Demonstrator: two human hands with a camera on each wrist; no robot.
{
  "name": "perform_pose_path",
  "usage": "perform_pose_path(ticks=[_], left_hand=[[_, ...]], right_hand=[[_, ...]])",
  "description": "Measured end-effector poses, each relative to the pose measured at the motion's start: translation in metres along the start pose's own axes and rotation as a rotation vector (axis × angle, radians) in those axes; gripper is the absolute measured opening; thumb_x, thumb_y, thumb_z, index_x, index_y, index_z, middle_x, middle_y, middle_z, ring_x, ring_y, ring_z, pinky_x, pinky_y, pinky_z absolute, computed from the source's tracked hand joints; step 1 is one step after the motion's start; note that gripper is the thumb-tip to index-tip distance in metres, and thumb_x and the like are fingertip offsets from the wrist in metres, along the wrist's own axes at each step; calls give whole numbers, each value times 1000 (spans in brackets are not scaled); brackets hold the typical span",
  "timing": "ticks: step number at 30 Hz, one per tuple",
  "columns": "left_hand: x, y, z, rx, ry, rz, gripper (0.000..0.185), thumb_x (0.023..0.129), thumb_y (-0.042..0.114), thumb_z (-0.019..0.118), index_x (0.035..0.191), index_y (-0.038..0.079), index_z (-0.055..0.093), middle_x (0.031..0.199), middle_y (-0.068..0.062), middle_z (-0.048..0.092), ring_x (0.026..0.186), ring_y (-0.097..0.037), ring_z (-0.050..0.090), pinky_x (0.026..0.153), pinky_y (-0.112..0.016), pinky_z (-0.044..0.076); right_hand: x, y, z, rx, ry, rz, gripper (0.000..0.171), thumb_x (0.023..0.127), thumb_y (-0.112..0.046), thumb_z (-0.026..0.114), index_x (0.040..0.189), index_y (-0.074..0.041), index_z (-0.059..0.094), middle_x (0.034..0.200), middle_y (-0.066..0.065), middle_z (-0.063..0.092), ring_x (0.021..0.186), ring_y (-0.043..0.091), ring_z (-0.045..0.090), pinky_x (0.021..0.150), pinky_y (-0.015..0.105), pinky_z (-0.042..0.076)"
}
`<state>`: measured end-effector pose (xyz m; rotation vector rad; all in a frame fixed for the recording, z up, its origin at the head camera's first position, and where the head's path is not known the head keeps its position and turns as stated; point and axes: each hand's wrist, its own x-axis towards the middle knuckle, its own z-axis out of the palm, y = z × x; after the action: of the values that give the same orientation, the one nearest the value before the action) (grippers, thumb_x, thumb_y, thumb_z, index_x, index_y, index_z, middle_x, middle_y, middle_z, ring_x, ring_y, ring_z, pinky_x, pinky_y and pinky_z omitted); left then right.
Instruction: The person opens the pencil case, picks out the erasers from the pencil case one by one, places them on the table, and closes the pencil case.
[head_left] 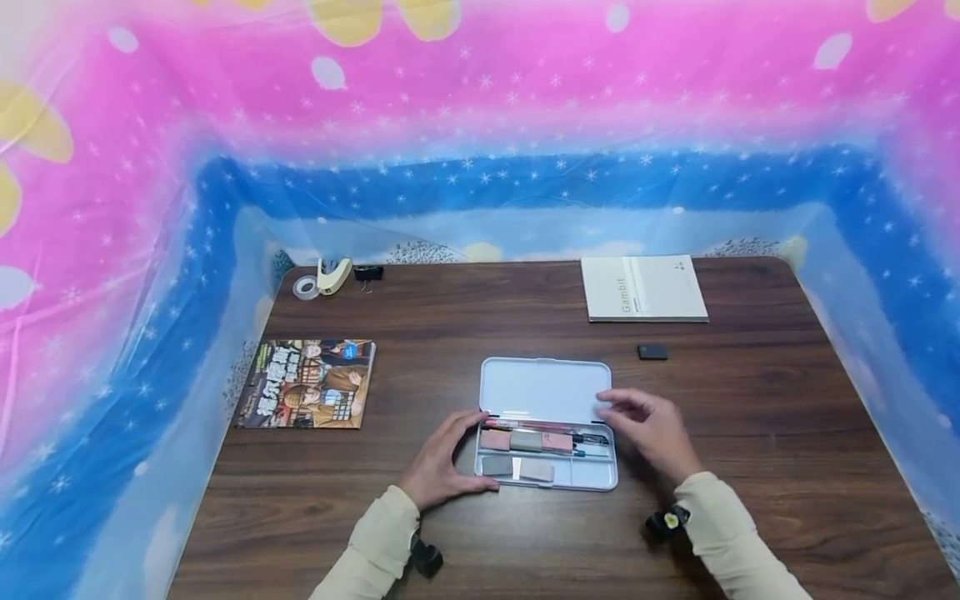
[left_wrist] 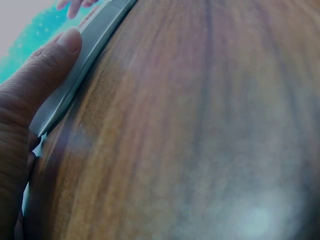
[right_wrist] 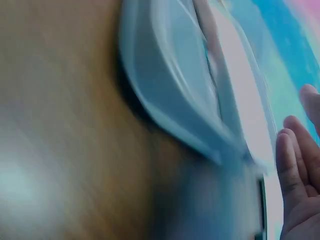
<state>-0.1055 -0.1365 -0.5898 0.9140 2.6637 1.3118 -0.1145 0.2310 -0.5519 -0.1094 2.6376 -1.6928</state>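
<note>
Pencil case (head_left: 546, 425), a pale blue-grey tin, lies open on the near middle of the brown wood-grain counter (head_left: 465, 325), its lid (head_left: 545, 389) folded flat toward the far side. In the tray, along the far edge, lie a red pen (head_left: 525, 426) and a dark pen (head_left: 591, 439); nearer sit 3 blocks in a row that look like erasers (head_left: 527, 440), and nearer still 2 grey ones (head_left: 519, 468) (their exact kind is hard to tell). The right part of the tray is bare.

The left hand (head_left: 441, 460) rests on the counter against the left end of the case, fingers relaxed and nearly straight; in the left wrist view the thumb lies along the case's rim (left_wrist: 95, 35). The right hand (head_left: 651, 427) hovers at the right end of the case, by the lid's near right corner, fingers loosely bent, holding nothing; whether it touches the lid I cannot tell.

On the left of the counter lies a comic book (head_left: 307, 382). At the far left corner sit a roll of tape (head_left: 305, 288), a cream stapler (head_left: 333, 274) and a black binder clip (head_left: 368, 272). At the far right lies a white booklet (head_left: 643, 288), and just nearer it a small black object (head_left: 652, 352). A pink and blue starred sheet (head_left: 480, 125) surrounds the counter.
</note>
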Motion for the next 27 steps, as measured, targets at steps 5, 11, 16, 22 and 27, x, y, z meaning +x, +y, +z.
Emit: perform_pose_path(ticks=[5, 11, 16, 22, 27], left_hand=[[1, -1, 0, 12, 6, 20, 103, 70, 35, 101, 154, 10, 48, 149, -11, 53, 136, -28, 54, 114, -51, 48], [0, -3, 1, 10, 8, 26, 103, 70, 35, 101, 154, 10, 48, 148, -11, 53, 135, -29, 55, 113, -51, 48], [0, -3, 1, -5, -2, 6, 102, 71, 34, 101, 155, 12, 48, 149, -10, 53, 137, -28, 54, 115, -51, 47], [-1, -3, 0, -5, -2, 0, 102, 70, 33, 101, 154, 12, 48, 149, -11, 53, 137, -29, 54, 114, -51, 47], [0, -1, 1, -10, -4, -7, 102, 70, 34, 101, 154, 12, 48, 150, -10, 53, 137, -28, 54, 114, -51, 47]], right_hand=[[-13, -10, 24, -73, -131, -17, 23, 91, -16, 85, 113, -14, 81, 92, -5, 75, 78, 11, 68, 68, 24, 58], [-17, -13, 37, -209, -211, -72, 27, 87, -16, 89, 112, -20, 80, 89, -12, 72, 77, 5, 66, 70, 24, 57], [-18, -13, 41, -246, -218, -81, 28, 86, -14, 89, 112, -21, 80, 97, -11, 74, 80, 5, 65, 71, 25, 58], [-20, -14, 44, -272, -192, -61, 27, 85, -11, 89, 108, -22, 81, 98, -9, 75, 82, 6, 64, 73, 25, 58], [-20, -13, 46, -277, -178, -44, 27, 85, -9, 89, 107, -22, 81, 97, -9, 75, 81, 7, 63, 72, 25, 57]])
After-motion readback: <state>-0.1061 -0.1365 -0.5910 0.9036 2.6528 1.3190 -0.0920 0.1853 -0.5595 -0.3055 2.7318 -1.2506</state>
